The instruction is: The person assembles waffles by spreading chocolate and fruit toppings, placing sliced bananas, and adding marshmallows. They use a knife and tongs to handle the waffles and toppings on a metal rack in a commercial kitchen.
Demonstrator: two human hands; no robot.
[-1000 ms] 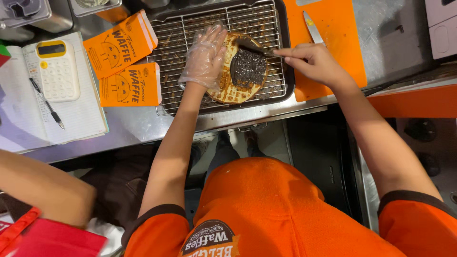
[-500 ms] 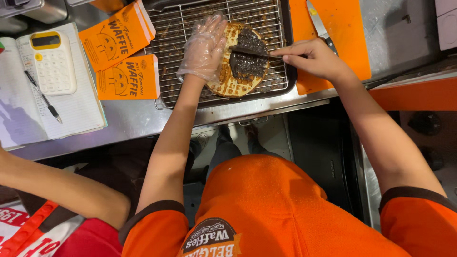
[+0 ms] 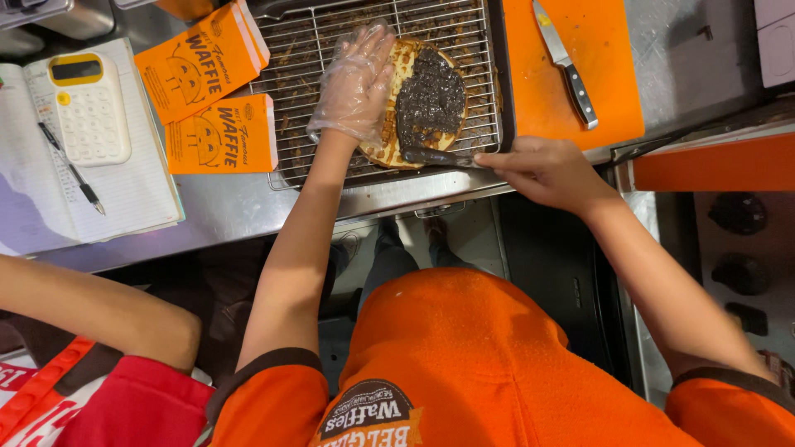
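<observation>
The left hand (image 3: 356,83), in a clear plastic glove, lies flat with fingers spread on the left edge of a round waffle (image 3: 418,103), touching it without closing around it. The waffle rests on a wire rack (image 3: 331,50) at the far middle of the steel counter (image 3: 240,207), topped with a dark spread. The right hand (image 3: 542,170) (bare) has its grip closed on a spreading knife (image 3: 439,156), whose blade lies on the waffle's near edge. A kitchen knife (image 3: 563,62) lies on the orange cutting board (image 3: 596,99) to the right; two orange boxes (image 3: 211,95) sit left.

Calculator (image 3: 87,108); pen (image 3: 70,168); knife (image 3: 565,63)
</observation>
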